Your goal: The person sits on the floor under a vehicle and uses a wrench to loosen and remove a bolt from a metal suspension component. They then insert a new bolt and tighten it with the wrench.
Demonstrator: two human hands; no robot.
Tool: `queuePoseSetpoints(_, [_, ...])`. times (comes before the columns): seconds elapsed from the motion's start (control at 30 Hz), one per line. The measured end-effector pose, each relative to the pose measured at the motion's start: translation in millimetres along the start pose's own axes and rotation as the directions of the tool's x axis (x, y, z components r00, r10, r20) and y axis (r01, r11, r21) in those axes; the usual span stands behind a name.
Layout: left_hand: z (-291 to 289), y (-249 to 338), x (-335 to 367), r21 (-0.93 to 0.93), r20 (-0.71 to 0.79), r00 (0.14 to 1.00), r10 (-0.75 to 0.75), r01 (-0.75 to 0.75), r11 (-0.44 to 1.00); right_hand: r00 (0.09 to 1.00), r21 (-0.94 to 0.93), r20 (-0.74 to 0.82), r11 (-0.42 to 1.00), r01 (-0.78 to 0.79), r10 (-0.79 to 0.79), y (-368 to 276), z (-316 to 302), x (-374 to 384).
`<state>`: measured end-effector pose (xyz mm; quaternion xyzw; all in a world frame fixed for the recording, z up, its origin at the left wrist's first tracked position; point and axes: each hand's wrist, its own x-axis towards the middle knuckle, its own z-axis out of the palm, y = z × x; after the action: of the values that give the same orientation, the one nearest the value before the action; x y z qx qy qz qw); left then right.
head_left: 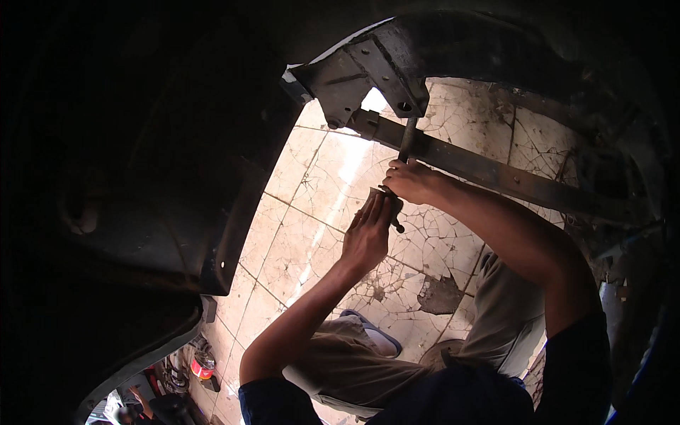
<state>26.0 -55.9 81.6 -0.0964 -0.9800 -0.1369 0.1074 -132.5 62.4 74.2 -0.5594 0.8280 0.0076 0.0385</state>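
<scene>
My left hand is wrapped round a dark metal part, which has a small round-ended stub at its lower side. Just above it, my right hand has its fingers curled at the lower end of a dark metal rod. That rod hangs down from a grey steel bracket with several holes. The two hands are close together, and my fingers hide where the rod and the part come near each other, so I cannot tell whether they are joined.
A long steel bar crosses behind the rod toward the right. Dark vehicle bodywork surrounds the opening. Below lies a cracked tiled floor, with my legs on it. At the lower left, another person's hand shows near a red container.
</scene>
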Motion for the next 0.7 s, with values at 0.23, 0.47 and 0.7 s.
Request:
queuePoseSetpoints(0.23, [0,4,0,0.052,0.013,0.997,0.075,-0.076,0.996,0.977,-0.018,-0.211,0.999,0.04,-0.043,8,21,3])
queuePoseSetpoints(0.47, [-4,-3,6,-0.006,-0.033,0.994,0.103,-0.103,0.995,0.97,-0.005,-0.235,0.998,0.056,-0.055,13,23,1])
queuePoseSetpoints(0.7, [-3,5,-3,0.104,0.02,0.987,0.159,-0.16,0.982,0.986,0.023,-0.161,0.998,0.056,-0.052,10,14,-1])
